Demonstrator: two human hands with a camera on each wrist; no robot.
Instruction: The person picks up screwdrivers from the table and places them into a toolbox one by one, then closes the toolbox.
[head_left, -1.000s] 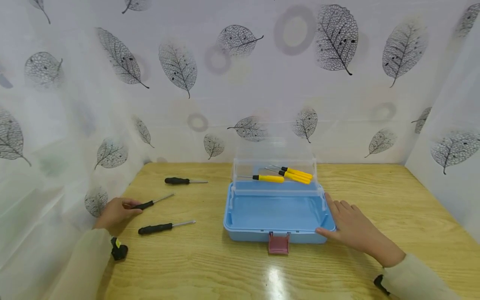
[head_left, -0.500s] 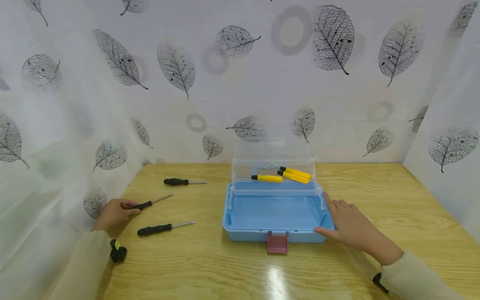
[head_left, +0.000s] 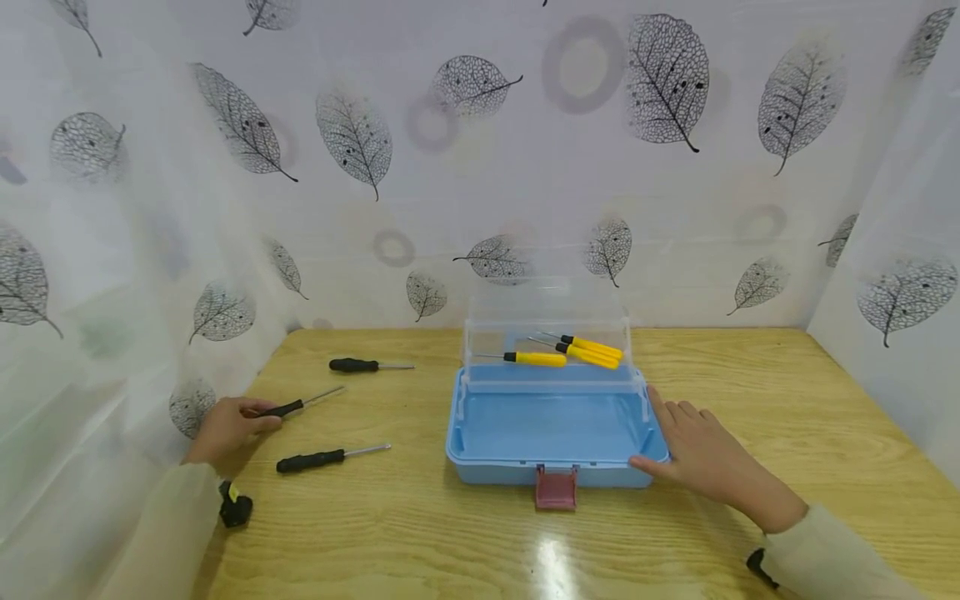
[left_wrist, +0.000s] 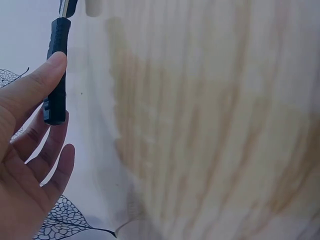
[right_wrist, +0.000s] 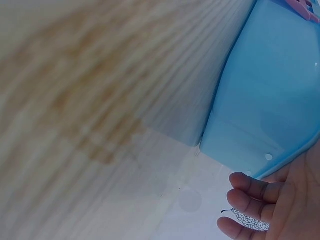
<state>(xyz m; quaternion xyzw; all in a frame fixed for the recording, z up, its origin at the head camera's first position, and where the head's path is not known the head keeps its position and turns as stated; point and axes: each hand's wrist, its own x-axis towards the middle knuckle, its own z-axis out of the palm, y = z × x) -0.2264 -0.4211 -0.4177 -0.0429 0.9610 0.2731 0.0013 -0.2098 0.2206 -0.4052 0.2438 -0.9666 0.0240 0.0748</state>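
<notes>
Grasp unchanged; work appears paused.
Left hand (head_left: 227,427) pinches the black-handled screwdriver (head_left: 291,408); right hand (head_left: 708,457), fingers relaxed, rests against the blue toolbox (head_left: 495,473) to its left.

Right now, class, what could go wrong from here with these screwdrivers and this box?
The left hand pinches a black screwdriver whose tip lies between two others; it might knock one. The right hand touches the box, so a bump could shift the yellow screwdrivers at its back.
</notes>
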